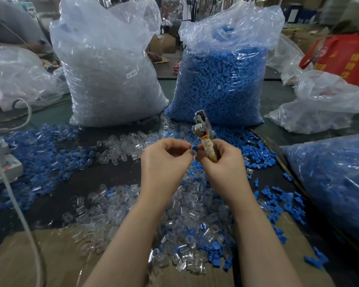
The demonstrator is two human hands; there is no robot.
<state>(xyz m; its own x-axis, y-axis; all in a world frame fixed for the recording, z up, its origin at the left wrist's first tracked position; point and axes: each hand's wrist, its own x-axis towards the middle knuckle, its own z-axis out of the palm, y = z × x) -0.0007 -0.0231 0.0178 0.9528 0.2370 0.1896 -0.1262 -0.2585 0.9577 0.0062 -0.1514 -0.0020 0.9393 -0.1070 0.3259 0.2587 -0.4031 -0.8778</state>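
Where the forearms cross a brown cardboard sheet (50,255) strewn with loose clear plastic caps (187,214), both hands are raised just above the heap. Left hand (166,158): thumb and forefinger pinch a small blue plastic plug (194,148), held in the air between the two hands. Right hand (220,162): fingers curled tight round a metal hand tool with a tape-wrapped handle (204,131), its head pointing up and away; the fingertips appear to meet the plug as well. Whether the tool's head is parted cannot be told.

Judgement: the plug is being readied for the tool or for a cap. To do this well, the pinch should sit on the plug's end, leaving its body free, and the tool should be held steady while the left hand feeds. A slack pinch would drop the plug among the look-alike loose blue plugs (46,154) on the dark table (116,172).

Beyond stand a tall clear bag of clear caps (108,79) and, beside it, a tall clear bag of blue plugs (220,83).
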